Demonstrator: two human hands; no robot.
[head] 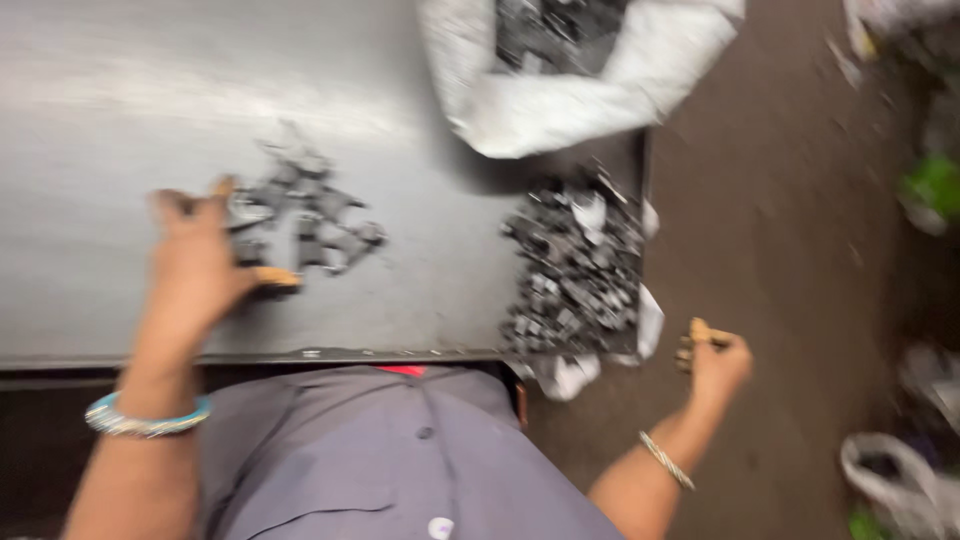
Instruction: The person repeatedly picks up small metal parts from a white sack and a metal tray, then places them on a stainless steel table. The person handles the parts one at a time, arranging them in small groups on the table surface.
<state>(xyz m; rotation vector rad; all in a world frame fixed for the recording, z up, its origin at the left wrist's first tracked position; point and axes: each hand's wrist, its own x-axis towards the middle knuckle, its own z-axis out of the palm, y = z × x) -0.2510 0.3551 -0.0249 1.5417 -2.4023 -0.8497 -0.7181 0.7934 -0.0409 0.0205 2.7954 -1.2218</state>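
On the grey bench [120, 100] the left hand [200, 260] rests spread beside a small scatter of dark parts [305, 215], while the right hand [715, 362] hangs curled off the bench's edge, near a larger dark heap [575, 270].

Motion blur softens the whole frame. The small dark pieces [305, 215] under the left hand [195, 265] smear together, so their shape cannot be told. The heap [575, 270] at the surface's [100, 120] right edge blurs likewise. The white sack [560, 110] is cut off by the top edge. What the right hand [715, 365] grips, lower right, is unclear. Green things [935, 185] at far right are unreadable.
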